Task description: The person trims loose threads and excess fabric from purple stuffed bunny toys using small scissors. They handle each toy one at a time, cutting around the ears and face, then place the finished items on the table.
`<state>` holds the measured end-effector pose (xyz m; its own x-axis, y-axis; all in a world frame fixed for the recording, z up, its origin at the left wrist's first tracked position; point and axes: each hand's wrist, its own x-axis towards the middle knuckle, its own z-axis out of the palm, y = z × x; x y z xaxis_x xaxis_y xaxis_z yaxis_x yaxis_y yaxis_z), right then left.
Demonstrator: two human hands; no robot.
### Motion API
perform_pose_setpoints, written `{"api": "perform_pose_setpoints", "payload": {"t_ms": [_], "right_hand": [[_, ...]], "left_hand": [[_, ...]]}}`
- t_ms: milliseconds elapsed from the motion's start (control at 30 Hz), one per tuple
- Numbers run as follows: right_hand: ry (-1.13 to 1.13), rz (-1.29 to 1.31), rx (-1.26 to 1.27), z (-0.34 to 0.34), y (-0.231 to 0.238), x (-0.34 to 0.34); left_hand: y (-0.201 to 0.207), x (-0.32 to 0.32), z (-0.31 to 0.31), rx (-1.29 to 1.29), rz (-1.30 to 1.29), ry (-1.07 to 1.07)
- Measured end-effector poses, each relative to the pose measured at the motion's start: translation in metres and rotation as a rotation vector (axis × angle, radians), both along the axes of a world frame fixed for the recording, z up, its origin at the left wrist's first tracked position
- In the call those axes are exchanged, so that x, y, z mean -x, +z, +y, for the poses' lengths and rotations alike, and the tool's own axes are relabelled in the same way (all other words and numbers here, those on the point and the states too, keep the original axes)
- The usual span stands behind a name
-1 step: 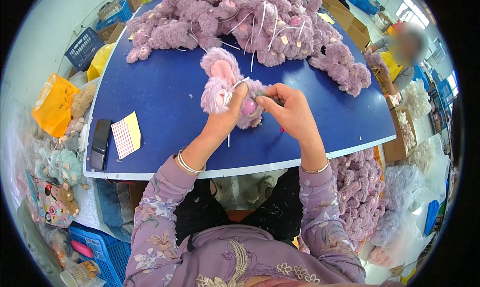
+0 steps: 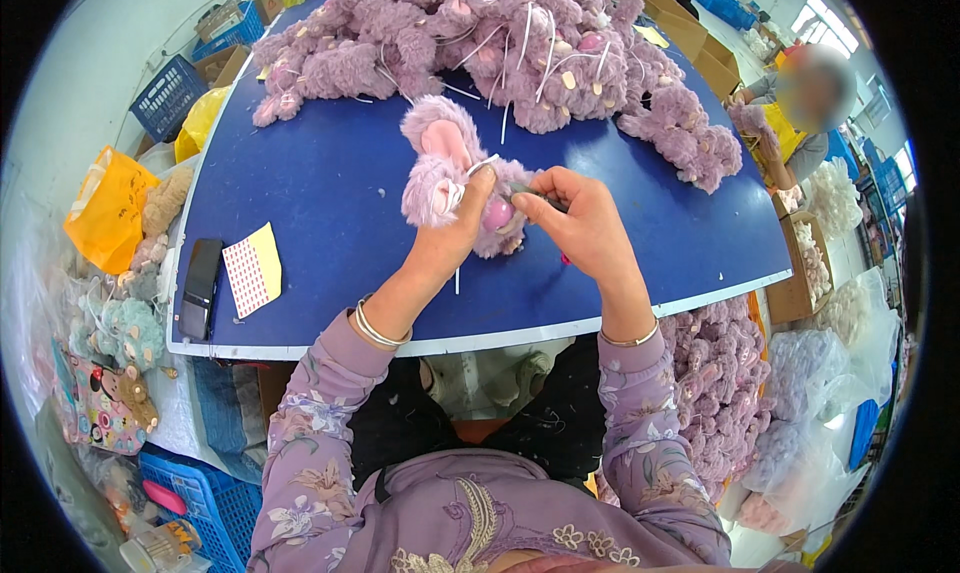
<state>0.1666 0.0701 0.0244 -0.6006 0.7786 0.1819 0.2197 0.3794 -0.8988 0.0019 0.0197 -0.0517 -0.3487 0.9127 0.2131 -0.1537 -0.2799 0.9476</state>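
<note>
A small purple plush toy [image 2: 428,195] with pink inner ears and a shiny pink round part is held just above the blue table [image 2: 330,173]. My left hand [image 2: 455,223] grips it from the near side, thumb pressed near a white strip. My right hand [image 2: 580,213] pinches a small dark metal tool [image 2: 535,195], whose tip meets the fur beside the pink part. The tool's kind is hard to make out, as my fingers cover much of it. A white tie end hangs below the toy.
A heap of purple plush toys [image 2: 560,63] with white ties covers the table's far side. At the left lie a black phone [image 2: 200,288] and a sticker sheet [image 2: 252,271]. More plush [image 2: 715,383] fills a container below right. Another person [image 2: 800,108] works at far right.
</note>
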Motion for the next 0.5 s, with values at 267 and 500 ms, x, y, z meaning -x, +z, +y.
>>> {"api": "perform_pose_setpoints", "payload": {"t_ms": [267, 500], "right_hand": [[0.002, -0.001, 0.003, 0.0009, -0.0008, -0.0003], [-0.008, -0.01, 0.007, -0.0004, 0.001, -0.0001]], "left_hand": [[-0.0041, 0.0046, -0.0014, 0.077, -0.006, -0.067], [0.0046, -0.002, -0.0024, 0.006, -0.025, -0.005]]}}
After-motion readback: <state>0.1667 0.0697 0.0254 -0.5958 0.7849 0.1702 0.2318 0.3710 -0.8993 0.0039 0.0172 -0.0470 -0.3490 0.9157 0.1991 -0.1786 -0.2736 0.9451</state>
